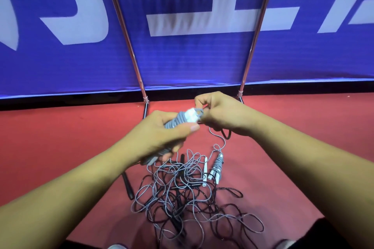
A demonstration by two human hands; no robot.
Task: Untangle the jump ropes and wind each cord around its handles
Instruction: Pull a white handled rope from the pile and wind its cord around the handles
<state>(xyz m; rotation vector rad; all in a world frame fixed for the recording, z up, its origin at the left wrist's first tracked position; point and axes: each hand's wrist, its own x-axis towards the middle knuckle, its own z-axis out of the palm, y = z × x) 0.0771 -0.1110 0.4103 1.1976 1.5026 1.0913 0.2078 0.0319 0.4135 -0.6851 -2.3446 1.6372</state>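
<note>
My left hand (162, 135) grips a pair of white handles (192, 116) with grey cord wound tightly around them. My right hand (218, 113) pinches the grey cord at the top end of that bundle. From it a loose grey cord (219, 139) trails down to the floor. Below lies a tangled pile of grey and black cords (182, 192). A second wound grey bundle (217, 167) and a bare white handle (205, 170) lie at the pile's right. A black handle (127, 185) sticks out on the left.
The floor is red carpet (60, 143). A blue banner (182, 56) on metal poles (125, 32) stands close behind the hands, with black feet on the carpet. Shoe tips (116, 246) show at the bottom edge.
</note>
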